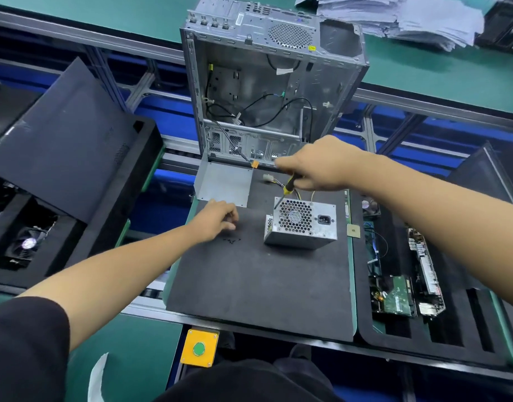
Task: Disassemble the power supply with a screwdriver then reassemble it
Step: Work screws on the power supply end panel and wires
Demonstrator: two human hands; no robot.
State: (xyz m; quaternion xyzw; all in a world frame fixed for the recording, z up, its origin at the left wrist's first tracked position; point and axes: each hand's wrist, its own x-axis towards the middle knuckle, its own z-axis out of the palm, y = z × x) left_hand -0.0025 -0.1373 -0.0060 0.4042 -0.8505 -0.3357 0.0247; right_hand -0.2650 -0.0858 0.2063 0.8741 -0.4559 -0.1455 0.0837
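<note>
The grey metal power supply (303, 224) stands on the dark foam mat (258, 285), its honeycomb fan grille and power socket facing me. My right hand (322, 163) grips a black-and-yellow screwdriver (287, 188) whose tip rests at the grille's upper left corner. My left hand (217, 219) hovers low over the mat left of the unit, fingers curled loosely, holding nothing that I can see. Several small black screws (231, 240) lie on the mat just below that hand. Yellow wires and a white connector (267, 178) trail behind the unit.
An empty open PC case (266, 91) stands behind the mat, with a loose grey metal panel (223, 184) at its foot. Black foam trays hold a fan (29, 243) at left and circuit boards (400, 294) at right. A yellow box with a green button (199, 348) sits at the front edge.
</note>
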